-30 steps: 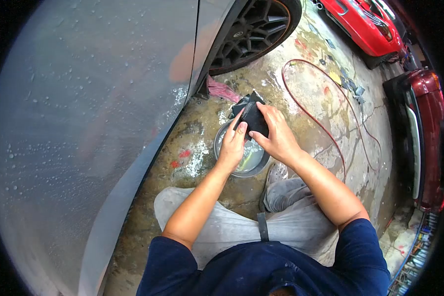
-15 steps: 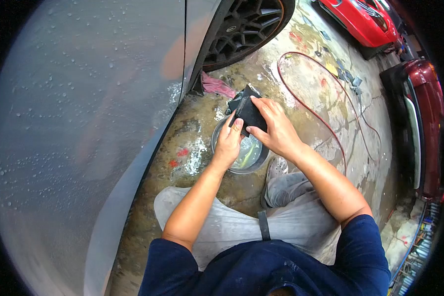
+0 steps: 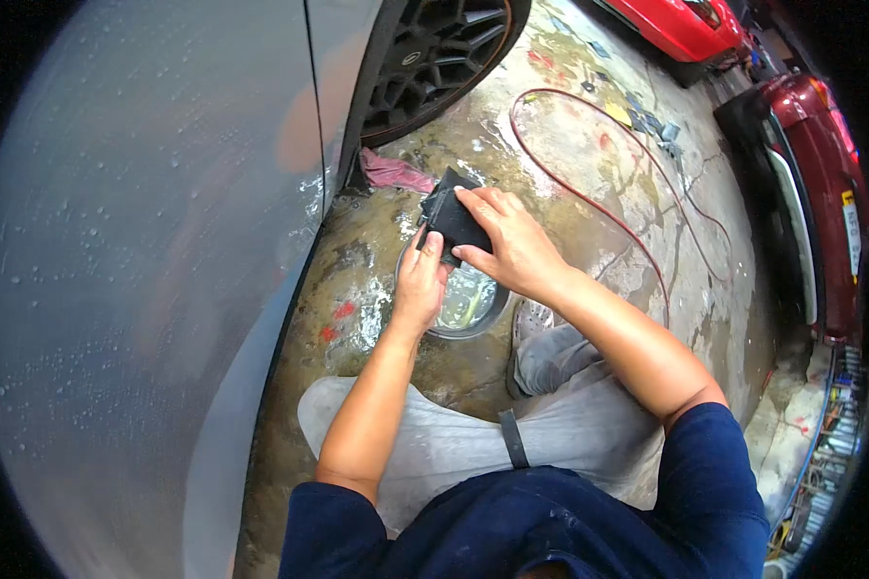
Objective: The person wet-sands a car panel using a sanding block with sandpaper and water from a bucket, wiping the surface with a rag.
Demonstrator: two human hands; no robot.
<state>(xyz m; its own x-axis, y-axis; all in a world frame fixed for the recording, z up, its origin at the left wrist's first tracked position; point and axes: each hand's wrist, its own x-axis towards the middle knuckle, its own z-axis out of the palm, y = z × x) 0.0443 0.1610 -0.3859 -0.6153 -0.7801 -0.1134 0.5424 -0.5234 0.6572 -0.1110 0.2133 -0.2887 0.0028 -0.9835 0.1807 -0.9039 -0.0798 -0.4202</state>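
Over a round water bucket (image 3: pixel 498 311), both hands grip a piece of black sandpaper (image 3: pixel 465 228), which looks folded or wrapped around something flat. My left hand (image 3: pixel 422 288) pinches its lower left edge, thumb on top. My right hand (image 3: pixel 512 239) has its fingers over the far right part and its thumb near the lower corner. Whether a block sits inside the sandpaper is hidden. The bucket holds cloudy water with a pale yellow-green streak in it. To the left stands a grey car panel (image 3: pixel 154 222) covered with water drops.
A pink cloth (image 3: pixel 396 172) lies on the wet floor beside the black wheel (image 3: pixel 434 68). A red hose (image 3: pixel 589 205) loops across the concrete at right. Farther off are a bright red car (image 3: pixel 671 29), a dark red bumper (image 3: pixel 826 212) and scattered paper scraps.
My view has shifted slightly, so the wheel, cloth and hose appear farther left. Both hands keep hold of the sandpaper, with little change in grip.
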